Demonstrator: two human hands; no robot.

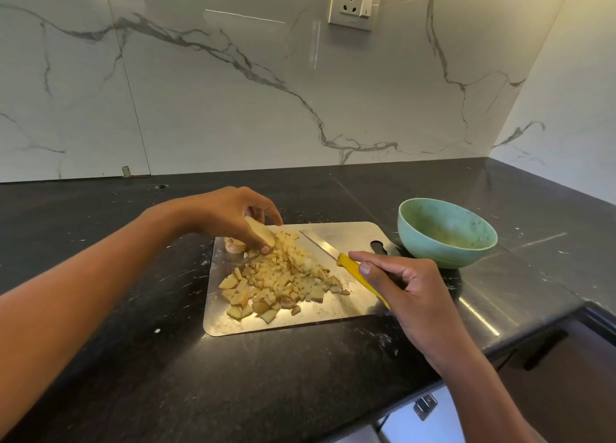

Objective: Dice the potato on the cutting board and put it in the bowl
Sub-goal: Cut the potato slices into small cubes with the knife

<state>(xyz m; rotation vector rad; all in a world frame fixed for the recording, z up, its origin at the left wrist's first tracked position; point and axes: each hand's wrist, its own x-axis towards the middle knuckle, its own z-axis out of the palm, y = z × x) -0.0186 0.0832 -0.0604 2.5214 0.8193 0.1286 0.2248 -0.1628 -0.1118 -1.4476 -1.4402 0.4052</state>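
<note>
Green bowl (446, 232) w/ residue only, left hand (230, 217) pinches potato slice (261, 230), right hand (405, 287) grips knife (353, 266)

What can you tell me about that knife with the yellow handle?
The knife has a bright yellow handle, plastic by its look, and a long, narrow, shiny metal blade. It lies low across the metal cutting board, blade pointing away toward the far edge, just right of the diced potato. The right hand grips the handle.
</note>
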